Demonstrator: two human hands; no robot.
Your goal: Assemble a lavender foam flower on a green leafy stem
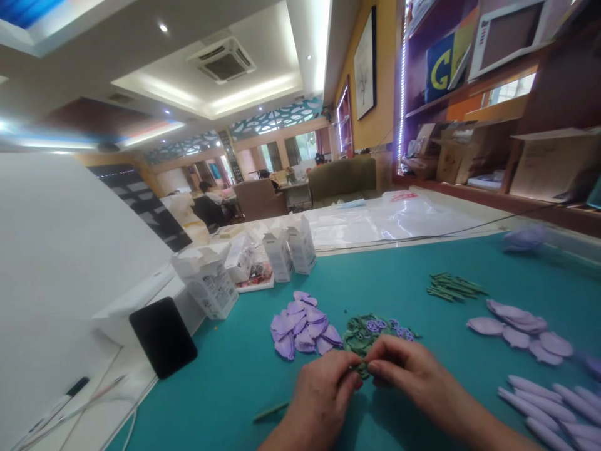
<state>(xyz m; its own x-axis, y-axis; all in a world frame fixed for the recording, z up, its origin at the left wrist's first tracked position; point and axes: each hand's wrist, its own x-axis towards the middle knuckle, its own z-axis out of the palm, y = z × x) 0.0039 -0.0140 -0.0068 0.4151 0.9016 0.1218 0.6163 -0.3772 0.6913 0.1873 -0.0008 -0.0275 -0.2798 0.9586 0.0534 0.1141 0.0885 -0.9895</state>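
The person's 2 hands meet fingertip to fingertip: the left hand and the right hand each pinch a small green piece between thumb and forefinger, its exact shape partly hidden. It sits just in front of a pile of green pieces, where several purple rings lie. Beside that pile, to the left, is a heap of lilac petals; nearer the left wrist lies 1 green stick. Right of the hands, a bundle of green stems, flat pale petals and long pale purple pieces rest on the teal tabletop. At far left, a black tablet leans near 3 upright white boxes.
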